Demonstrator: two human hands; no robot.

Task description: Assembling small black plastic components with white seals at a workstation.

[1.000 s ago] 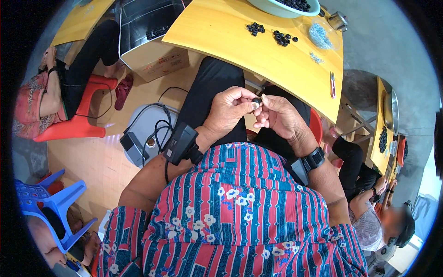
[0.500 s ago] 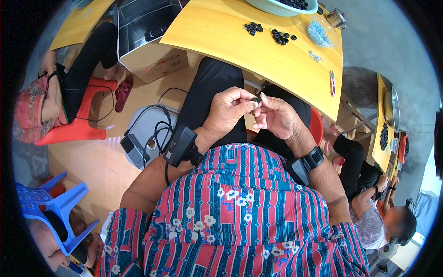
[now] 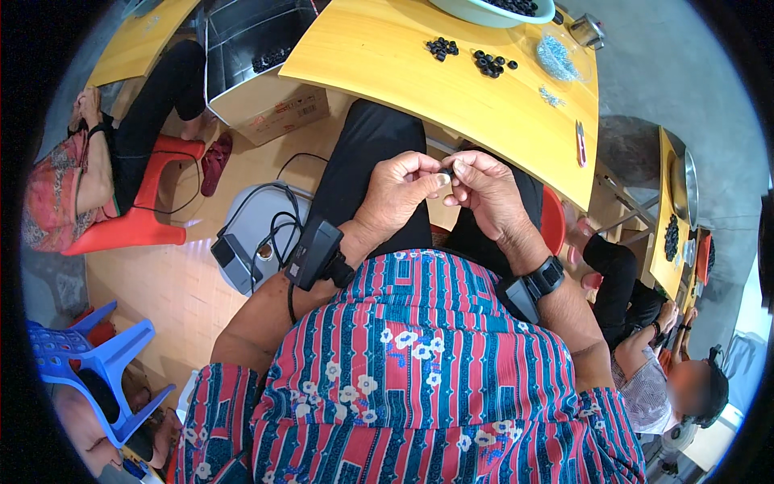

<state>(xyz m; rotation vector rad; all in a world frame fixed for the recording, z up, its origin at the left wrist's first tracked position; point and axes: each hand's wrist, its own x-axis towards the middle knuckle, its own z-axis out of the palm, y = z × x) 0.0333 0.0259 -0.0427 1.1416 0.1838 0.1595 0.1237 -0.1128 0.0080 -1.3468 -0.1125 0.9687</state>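
Above my lap, just off the table's near edge, both hands meet fingertip to fingertip. My left hand pinches a small black round part between thumb and forefinger. On the other side of it, the thumb and forefinger of my right hand close at the same part; whether they hold a second small thing is hidden. On the yellow table lie two small groups of black parts, the left group and the right group. Beside them is a little heap of silvery small pieces.
A pale green basin of black parts, a clear tray of silvery pieces, a metal cup and red-handled snips stand on the table. A carton is left of it. Cables lie on a grey stool. Co-workers sit both sides.
My right hand has moved slightly left and its fingers have curled in closer around the black part. My left hand stays nearly still. The co-worker at left has raised a hand.
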